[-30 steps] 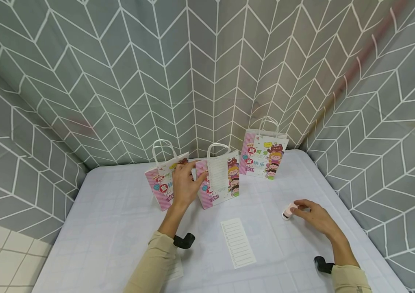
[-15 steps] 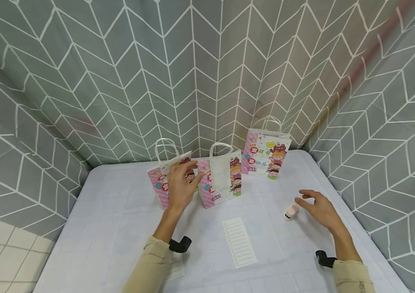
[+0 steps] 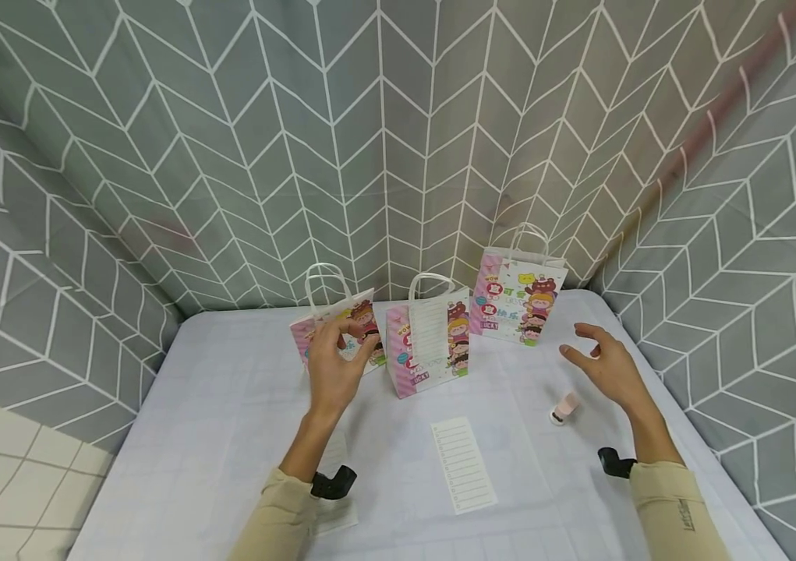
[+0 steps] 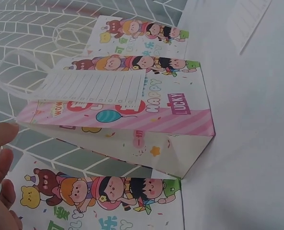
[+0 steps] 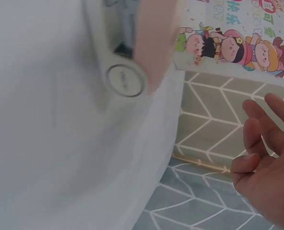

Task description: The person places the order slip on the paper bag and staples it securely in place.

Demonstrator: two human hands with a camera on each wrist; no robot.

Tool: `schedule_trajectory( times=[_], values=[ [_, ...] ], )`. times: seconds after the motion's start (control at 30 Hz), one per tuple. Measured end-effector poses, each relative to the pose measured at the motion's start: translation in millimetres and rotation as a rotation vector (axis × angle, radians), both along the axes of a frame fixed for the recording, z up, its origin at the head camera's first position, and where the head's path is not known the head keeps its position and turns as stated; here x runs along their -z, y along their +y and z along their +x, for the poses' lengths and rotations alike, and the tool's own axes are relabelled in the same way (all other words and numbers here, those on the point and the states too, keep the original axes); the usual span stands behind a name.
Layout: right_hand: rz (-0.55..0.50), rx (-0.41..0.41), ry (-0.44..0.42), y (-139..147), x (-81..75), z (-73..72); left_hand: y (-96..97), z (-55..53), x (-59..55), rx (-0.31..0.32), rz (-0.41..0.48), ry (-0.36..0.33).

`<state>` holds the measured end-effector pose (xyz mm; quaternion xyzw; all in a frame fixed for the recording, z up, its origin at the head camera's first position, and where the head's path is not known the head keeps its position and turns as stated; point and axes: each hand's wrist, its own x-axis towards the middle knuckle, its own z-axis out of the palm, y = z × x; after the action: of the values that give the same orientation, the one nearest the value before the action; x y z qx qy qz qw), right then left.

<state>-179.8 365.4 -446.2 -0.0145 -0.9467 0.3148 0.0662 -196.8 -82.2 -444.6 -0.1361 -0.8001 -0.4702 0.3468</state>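
My left hand (image 3: 334, 374), fingers bent and nothing held, hovers in front of the left paper gift bag (image 3: 364, 315) and hides part of it. Beside it the middle gift bag (image 3: 459, 343) stands upright, a lined paper strip (image 3: 429, 331) hanging flat on its front below the handle. My right hand (image 3: 608, 368) is lifted off the table with loosely bent fingers, holding nothing. Just below it lies a small pink-and-white stapler (image 3: 566, 407), seen close up as the stapler (image 5: 154, 43) in the right wrist view.
A third gift bag (image 3: 517, 296) stands at the back right. One lined strip (image 3: 464, 466) lies at the table's middle; more lined paper (image 3: 337, 516) is partly under my left forearm. Patterned curtains (image 3: 398, 156) enclose the table's back and sides.
My right hand has let go of the stapler and moved up and away from it. The left hand has drawn back from the middle bag toward the left bag.
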Motion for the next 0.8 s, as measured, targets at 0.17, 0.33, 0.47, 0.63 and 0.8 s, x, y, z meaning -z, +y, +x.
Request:
schedule_trajectory(
  times=[0.17,0.33,0.47,0.63,0.8],
  values=[
    [-0.034,-0.003,0.008,-5,-9.4,-12.1,1.5,12.4,4.0,0.028,-0.066,-0.057],
    [-0.098,-0.010,0.014,-9,-18.2,-24.7,8.4,26.7,6.2,0.094,-0.189,-0.103],
    [-0.152,-0.009,0.023,-12,-21.7,-33.9,15.9,36.7,7.4,0.143,-0.304,-0.151],
    [-0.183,-0.001,0.031,-12,-19.4,-45.3,26.4,43.2,10.8,0.211,-0.425,-0.243],
    [-0.177,-0.006,0.004,-13,-16.7,-56.4,35.6,48.9,18.2,0.259,-0.604,-0.385]
  ],
)
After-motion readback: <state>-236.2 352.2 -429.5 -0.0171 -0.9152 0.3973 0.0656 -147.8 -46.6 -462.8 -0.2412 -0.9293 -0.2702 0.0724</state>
